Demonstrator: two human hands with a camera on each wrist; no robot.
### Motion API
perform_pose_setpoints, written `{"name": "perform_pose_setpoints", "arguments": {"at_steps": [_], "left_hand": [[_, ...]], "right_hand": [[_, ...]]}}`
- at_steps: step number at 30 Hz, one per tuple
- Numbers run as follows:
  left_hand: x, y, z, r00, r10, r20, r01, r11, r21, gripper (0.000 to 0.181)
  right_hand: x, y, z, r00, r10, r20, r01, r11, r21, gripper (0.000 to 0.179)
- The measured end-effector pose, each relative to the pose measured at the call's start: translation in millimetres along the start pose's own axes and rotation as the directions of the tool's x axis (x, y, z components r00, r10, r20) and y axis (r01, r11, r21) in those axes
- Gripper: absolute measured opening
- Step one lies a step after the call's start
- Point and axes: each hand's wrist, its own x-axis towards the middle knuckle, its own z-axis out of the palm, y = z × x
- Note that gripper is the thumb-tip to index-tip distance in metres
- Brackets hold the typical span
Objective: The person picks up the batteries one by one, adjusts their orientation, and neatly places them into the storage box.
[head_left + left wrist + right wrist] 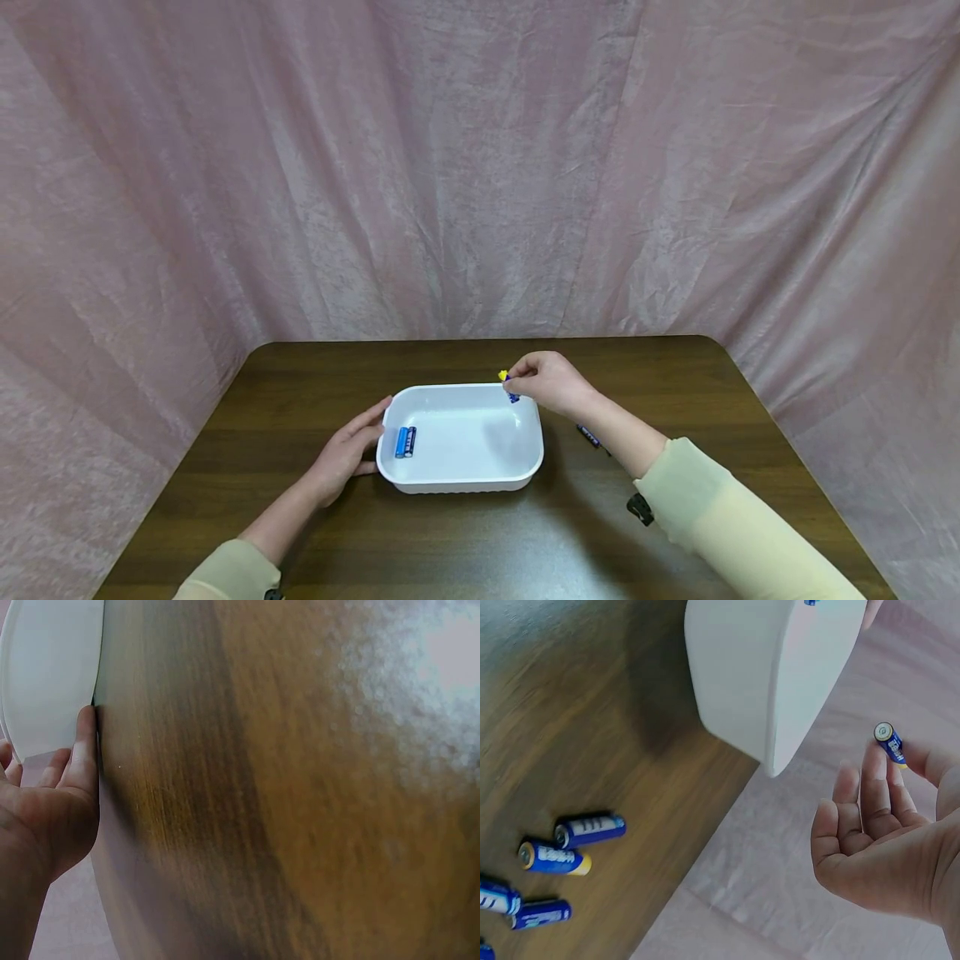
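Pale sleeves reach in from the bottom of the head view over a brown wooden table, with a small black device at the right cuff. The left hand rests against the left end of a white tray, its fingers apart and touching the outside. Inside the tray, near that same end, a light-blue battery and a dark battery lie side by side. Right of the tray, loose batteries lie on the tabletop; the right wrist view catches five, mostly blue, one cut off at the frame's edge. At the tray's far right corner in the head view, the right hand pinches a blue-and-yellow battery between thumb and forefinger, the remaining fingers loosely bent and clear of it. Behind the table, a pinkish curtain hangs in soft folds.
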Motion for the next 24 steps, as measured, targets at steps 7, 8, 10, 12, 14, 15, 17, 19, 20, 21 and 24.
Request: {"name": "perform_pose_setpoints", "arguments": {"at_steps": [7, 8, 10, 12, 14, 15, 17, 19, 20, 21, 24], "left_hand": [[0.7, 0.0, -0.6, 1.000, -0.006, -0.010, 0.006, 1.000, 0.002, 0.050], [0.7, 0.2, -0.6, 1.000, -0.007, -0.010, 0.007, 1.000, 0.002, 0.050], [0.7, 0.4, -0.5, 1.000, -0.006, -0.006, 0.006, 1.000, 0.004, 0.050], [0.7, 0.5, 0.0, 1.000, -0.014, -0.012, 0.014, 1.000, -0.002, 0.049], [0.2, 0.5, 0.1, 1.000, -0.013, -0.008, 0.013, 1.000, -0.002, 0.049], [0.1, 0.4, 0.1, 1.000, -0.012, -0.006, 0.012, 1.000, 0.000, 0.049], [-0.1, 0.1, 0.0, 1.000, -0.011, -0.005, 0.011, 1.000, 0.004, 0.049], [0.0, -0.1, -0.1, 1.000, -0.011, -0.003, 0.011, 1.000, 0.006, 0.049], [0.2, -0.3, -0.2, 1.000, -0.011, -0.002, 0.011, 1.000, 0.007, 0.049], [0.4, -0.4, -0.2, 1.000, -0.011, -0.001, 0.011, 1.000, 0.009, 0.049], [1.2, -0.9, -0.4, 1.000, -0.012, -0.002, 0.012, 1.000, 0.008, 0.049]], "right_hand": [[2.4, -11, 13, 1.000, -0.009, 0.018, 0.009, 1.000, 0.001, 0.013], [2.9, -12, 14, 1.000, -0.008, 0.019, 0.008, 1.000, -0.004, 0.013], [4.0, -13, 18, 1.000, -0.014, 0.023, 0.015, 1.000, -0.007, 0.013], [5.2, -13, 22, 0.999, -0.020, 0.030, 0.020, 1.000, -0.009, 0.013], [6.9, -13, 26, 0.999, -0.028, 0.038, 0.029, 0.999, -0.018, 0.013], [7.8, -13, 28, 0.999, -0.033, 0.042, 0.034, 0.999, -0.022, 0.013], [9.5, -13, 31, 0.998, -0.041, 0.049, 0.043, 0.998, -0.039, 0.012], [11.7, -12, 35, 0.997, -0.050, 0.054, 0.053, 0.997, -0.054, 0.012], [12.7, -12, 37, 0.997, -0.054, 0.055, 0.057, 0.996, -0.063, 0.012], [13.9, -12, 39, 0.997, -0.058, 0.056, 0.062, 0.996, -0.071, 0.012], [17.1, -13, 45, 0.996, -0.062, 0.060, 0.068, 0.994, -0.091, 0.012]]}}
